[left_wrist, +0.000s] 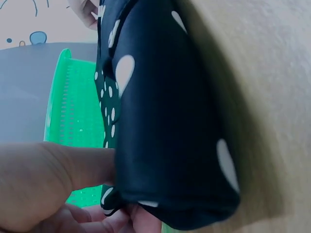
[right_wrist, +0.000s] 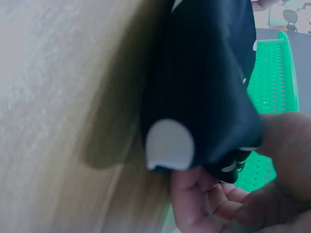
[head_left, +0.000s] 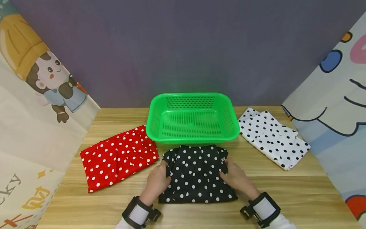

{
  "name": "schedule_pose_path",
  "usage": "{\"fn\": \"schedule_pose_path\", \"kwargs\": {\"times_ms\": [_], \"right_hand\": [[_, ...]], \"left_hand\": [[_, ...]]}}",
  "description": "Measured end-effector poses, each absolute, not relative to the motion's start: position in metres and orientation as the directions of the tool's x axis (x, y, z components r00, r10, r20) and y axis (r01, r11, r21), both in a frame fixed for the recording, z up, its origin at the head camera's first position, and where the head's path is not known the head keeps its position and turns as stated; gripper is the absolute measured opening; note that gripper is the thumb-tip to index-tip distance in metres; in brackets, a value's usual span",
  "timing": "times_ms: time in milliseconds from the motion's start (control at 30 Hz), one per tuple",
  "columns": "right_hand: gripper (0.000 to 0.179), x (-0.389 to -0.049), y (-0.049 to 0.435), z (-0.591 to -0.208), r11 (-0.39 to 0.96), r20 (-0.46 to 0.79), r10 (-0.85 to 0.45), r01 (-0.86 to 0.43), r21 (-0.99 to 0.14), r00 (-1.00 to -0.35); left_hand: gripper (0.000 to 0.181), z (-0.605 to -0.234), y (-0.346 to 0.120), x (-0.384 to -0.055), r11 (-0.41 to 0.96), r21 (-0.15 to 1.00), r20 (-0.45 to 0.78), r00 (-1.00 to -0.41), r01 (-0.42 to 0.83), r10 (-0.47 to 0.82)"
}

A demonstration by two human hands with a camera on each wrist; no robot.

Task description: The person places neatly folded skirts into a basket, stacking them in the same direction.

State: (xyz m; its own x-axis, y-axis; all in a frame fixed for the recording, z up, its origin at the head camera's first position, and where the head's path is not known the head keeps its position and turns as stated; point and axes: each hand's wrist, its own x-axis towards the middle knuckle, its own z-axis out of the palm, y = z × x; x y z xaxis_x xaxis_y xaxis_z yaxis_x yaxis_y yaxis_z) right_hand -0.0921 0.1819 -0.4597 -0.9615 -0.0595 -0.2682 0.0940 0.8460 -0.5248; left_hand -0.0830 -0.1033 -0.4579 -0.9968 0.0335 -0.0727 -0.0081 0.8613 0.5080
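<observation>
A folded black cloth with white dots (head_left: 197,178) lies in front of the green basket, near the middle of the table. My left hand (head_left: 158,179) grips its left edge, and in the left wrist view the thumb (left_wrist: 92,165) lies on top with the fingers tucked underneath. At the opposite edge my right hand (head_left: 235,175) pinches the cloth. The right wrist view shows its fingers (right_wrist: 187,199) curled under the fold, with the cloth's near edge (right_wrist: 204,97) standing above the wood.
A green perforated basket (head_left: 148,127) stands just behind the black cloth. To the left lies a folded red dotted cloth (head_left: 120,157), its corner near the basket. A folded white cloth with black dots (head_left: 271,136) is at the right. A grey wall (head_left: 188,47) rises behind.
</observation>
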Motion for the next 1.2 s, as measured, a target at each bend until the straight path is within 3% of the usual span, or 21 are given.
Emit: {"fn": "schedule_pose_path", "kwargs": {"times_ms": [1033, 1200], "right_hand": [[0.046, -0.065, 0.174, -0.454, 0.803, -0.047, -0.027, 0.006, -0.597, -0.999], [0.045, -0.061, 0.175, -0.449, 0.807, 0.040, -0.022, -0.042, -0.589, -0.999]], "left_hand": [[0.040, -0.445, -0.114, -0.060, 0.837, 0.541, 0.029, -0.996, 0.083, 0.080], [0.041, -0.442, -0.114, -0.055, 0.832, 0.543, 0.062, -0.993, 0.114, 0.096]]}}
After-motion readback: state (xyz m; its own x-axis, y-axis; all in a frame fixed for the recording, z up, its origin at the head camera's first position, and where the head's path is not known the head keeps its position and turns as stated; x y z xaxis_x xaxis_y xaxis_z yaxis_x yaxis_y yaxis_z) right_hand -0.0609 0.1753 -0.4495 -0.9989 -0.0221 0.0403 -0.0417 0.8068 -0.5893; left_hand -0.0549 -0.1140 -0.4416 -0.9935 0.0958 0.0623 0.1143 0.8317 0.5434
